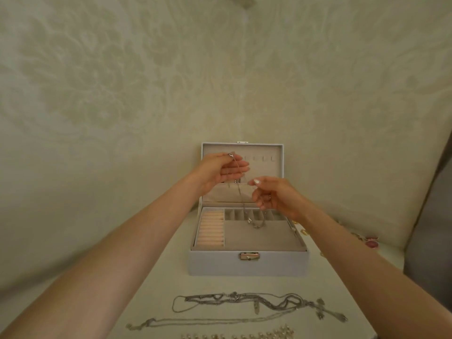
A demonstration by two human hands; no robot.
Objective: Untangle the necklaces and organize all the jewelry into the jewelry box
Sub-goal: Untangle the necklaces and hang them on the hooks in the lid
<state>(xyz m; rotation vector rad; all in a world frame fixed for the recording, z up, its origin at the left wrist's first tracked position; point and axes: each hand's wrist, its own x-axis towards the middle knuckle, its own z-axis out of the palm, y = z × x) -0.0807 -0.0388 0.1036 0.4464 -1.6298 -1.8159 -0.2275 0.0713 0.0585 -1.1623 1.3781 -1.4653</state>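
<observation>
A pale damask-patterned wall (122,94) backs the white tabletop (156,277). The thin silver necklace (241,196) hangs between my hands: my left hand (219,171) pinches its clasp end up by the hooks (263,158) in the lid of the open jewelry box (247,265). My right hand (274,195), fingers curled, holds a lower stretch. Its looped end dangles at the large grey compartment (256,238), beside the ring rolls (211,228) and a back row of small slots (254,214). In front of the box lie tangled silver chains (244,299) and a pearl strand (244,335). To its right lie gold earrings (304,231).
</observation>
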